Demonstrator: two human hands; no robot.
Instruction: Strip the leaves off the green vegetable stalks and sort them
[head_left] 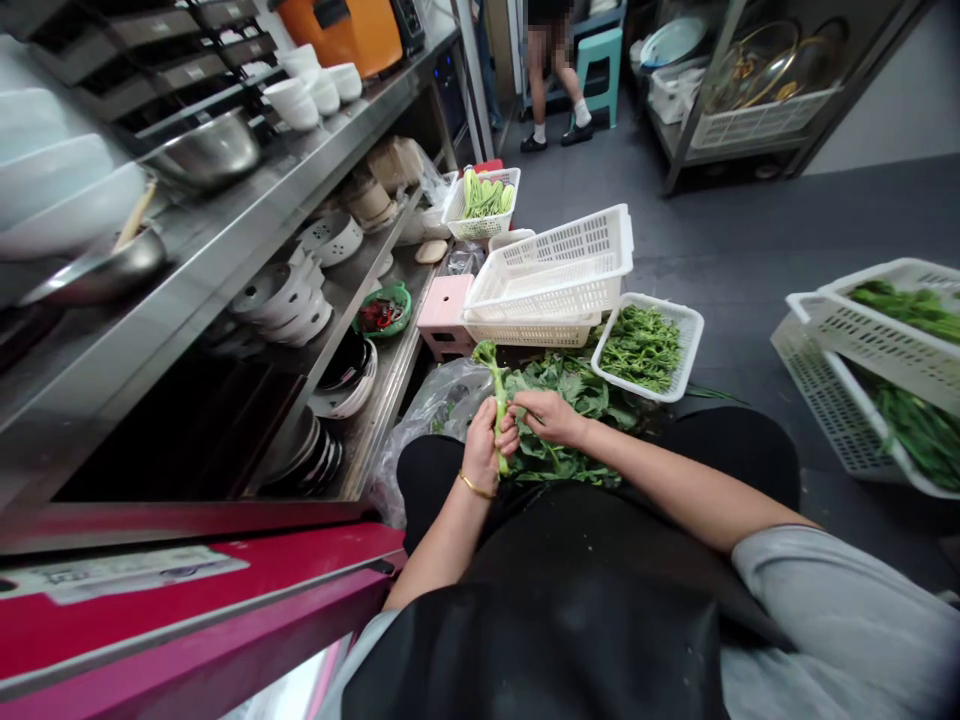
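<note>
A: What does the view show as done?
B: The thick, pale-green vegetable stalk [499,387] with a bushy green head [485,352] bears no large leaf along its visible length. Beyond the knees, a white rectangular plastic basket [692,350] holds a heap of slender green stems [643,348], which appear already sorted.

A: And what is left?
B: The stalk is outside that basket, in hand, and seems part-worked. Broad dark-green leaves [577,405] lie loose beneath the hands; whether whole stalks remain among them cannot be told.

A: Where is the stalk, and how does it point?
B: It is above the lap, just left of the leaves. Its long axis runs away from the body, leaning slightly left at the far end: head outward, bare end towards the lap.

A: State of the fingers?
B: The left hand [486,440], below a gold-coloured bangle [477,487], has its fingers wrapped closed about the stalk's lower half. The right hand [553,416] has its fingertips drawn together at the stalk's side; whether they pinch a strip cannot be told.

A: What lies nearby?
B: A crumpled clear plastic bag [442,392] to the left, and a pale-pink plastic stool [444,312] beyond it.
</note>
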